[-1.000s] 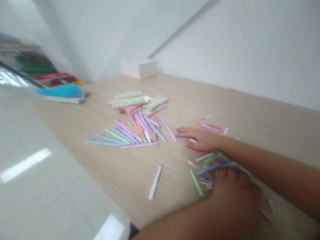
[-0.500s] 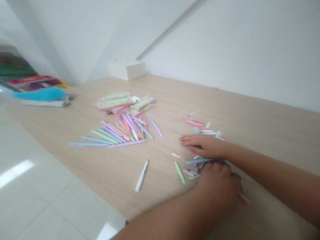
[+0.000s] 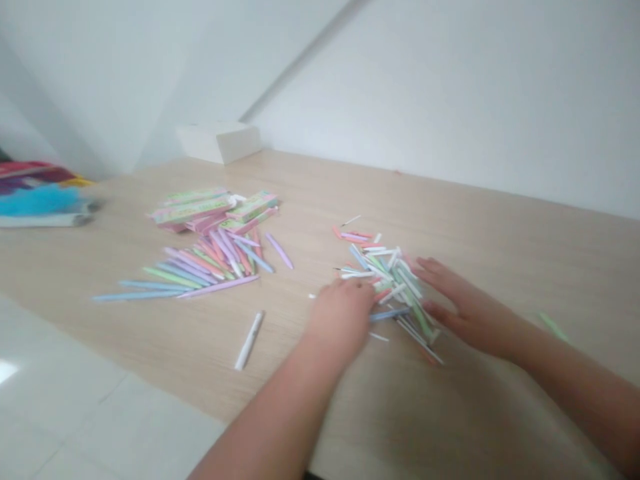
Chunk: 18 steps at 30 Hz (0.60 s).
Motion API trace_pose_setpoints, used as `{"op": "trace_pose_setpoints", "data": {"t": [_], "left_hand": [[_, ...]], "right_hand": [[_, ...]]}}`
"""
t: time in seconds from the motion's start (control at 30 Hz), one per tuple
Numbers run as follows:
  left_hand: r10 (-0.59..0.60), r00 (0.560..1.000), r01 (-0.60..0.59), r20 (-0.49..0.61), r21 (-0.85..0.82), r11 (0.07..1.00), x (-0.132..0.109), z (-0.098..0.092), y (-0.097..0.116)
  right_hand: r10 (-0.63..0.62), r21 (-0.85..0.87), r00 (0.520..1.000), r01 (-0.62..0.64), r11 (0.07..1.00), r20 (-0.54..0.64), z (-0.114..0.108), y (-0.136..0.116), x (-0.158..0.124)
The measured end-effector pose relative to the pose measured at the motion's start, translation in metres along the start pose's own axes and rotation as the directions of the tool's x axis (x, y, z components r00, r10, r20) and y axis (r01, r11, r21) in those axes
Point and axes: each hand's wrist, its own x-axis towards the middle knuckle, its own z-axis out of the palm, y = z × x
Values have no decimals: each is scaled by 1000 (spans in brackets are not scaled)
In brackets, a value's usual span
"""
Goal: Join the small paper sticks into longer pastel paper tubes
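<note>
A loose pile of pen parts (image 3: 400, 280), white tubes mixed with pastel barrels, lies between my two hands. My left hand (image 3: 343, 312) rests at the pile's left edge, knuckles up; its fingers are mostly hidden and blurred. On the right side, my right hand (image 3: 457, 307) has its fingers apart, tips at the pile's edge, nothing held. A blue pen barrel (image 3: 390, 314) sticks out beside my left hand. Thin refills (image 3: 417, 340) lie along the pile's near side.
Pastel pens (image 3: 220, 257) are heaped at left before pink-and-green boxes (image 3: 193, 210). A white pen (image 3: 249, 341) lies alone nearer me. A white box (image 3: 223, 141) stands by the wall. Beyond my right forearm is a green piece (image 3: 553, 327). Blue fluffy material (image 3: 43, 199) sits far left.
My hands have separated: the left moved to the pile's left side, the right drew back to its right side. The pile now shows between them. The view has shifted right.
</note>
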Motion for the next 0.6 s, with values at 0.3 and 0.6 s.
{"op": "trace_pose_setpoints", "data": {"t": [0.3, 0.6], "left_hand": [[-285, 958, 285, -24, 173, 943, -35, -13, -53], [-258, 960, 273, -112, 147, 951, -32, 9, -73]], "right_hand": [[442, -112, 891, -452, 885, -104, 40, 79, -154], [594, -236, 715, -690, 684, -369, 18, 155, -179]]}}
